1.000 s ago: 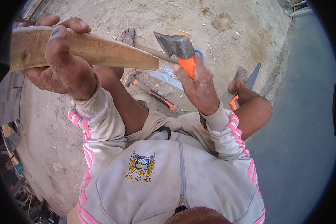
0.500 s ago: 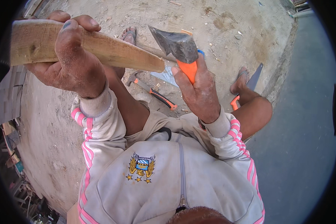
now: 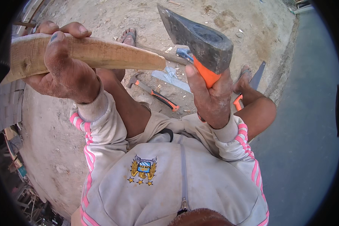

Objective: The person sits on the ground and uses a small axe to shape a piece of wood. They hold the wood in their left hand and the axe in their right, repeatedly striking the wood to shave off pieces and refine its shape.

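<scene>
– What has changed from half a second ago?
– The axe with a dark grey steel head and orange handle [image 3: 197, 39] has come up; its head looks larger and further right, with the right hand [image 3: 213, 100] clamped round the handle
– And the left hand [image 3: 71, 73]?
– Closed round the long, tapered, pale-brown wooden piece [image 3: 116, 52], held up above the sandy ground [image 3: 49, 150]; the thick end has dipped
– Anything unmoved?
– The claw hammer with a black-and-orange handle [image 3: 156, 94] and the grey-bladed, orange-handled saw [image 3: 256, 77] lie as before
</scene>
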Motion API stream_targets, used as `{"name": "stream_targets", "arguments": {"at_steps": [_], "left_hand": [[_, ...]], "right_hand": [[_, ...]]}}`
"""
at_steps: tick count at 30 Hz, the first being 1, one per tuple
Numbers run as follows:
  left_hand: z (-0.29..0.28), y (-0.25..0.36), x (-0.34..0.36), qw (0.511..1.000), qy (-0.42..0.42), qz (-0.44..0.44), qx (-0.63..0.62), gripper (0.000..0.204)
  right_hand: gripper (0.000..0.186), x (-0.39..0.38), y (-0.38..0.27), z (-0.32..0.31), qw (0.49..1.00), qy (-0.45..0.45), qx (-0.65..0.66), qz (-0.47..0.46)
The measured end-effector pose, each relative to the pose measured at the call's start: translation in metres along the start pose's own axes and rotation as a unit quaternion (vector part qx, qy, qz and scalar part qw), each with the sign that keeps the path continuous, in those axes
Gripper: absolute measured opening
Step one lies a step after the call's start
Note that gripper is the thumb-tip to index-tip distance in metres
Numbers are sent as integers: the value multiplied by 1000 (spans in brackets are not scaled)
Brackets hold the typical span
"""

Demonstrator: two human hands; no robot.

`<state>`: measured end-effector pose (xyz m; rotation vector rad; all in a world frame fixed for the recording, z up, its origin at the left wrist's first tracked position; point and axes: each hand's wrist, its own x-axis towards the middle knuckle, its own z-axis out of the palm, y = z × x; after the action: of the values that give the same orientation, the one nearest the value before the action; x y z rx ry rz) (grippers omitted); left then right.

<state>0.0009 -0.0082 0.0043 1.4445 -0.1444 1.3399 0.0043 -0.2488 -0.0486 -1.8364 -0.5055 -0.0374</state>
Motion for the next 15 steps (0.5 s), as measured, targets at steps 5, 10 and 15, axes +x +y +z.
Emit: {"name": "stream_targets", "arguments": {"at_steps": [5,10,15], "left_hand": [[1,13,3,999,0,-18,-31,54],[-18,0,4,995,-58,-22,-82,63],[-6,-4,7,990,-16,-1,-140,60]], "right_hand": [[33,-8,47,10,984,-123,-123,26],[32,-9,34,10,994,-87,-42,50],[31,-4,13,8,997,-67,-28,-12]]}}
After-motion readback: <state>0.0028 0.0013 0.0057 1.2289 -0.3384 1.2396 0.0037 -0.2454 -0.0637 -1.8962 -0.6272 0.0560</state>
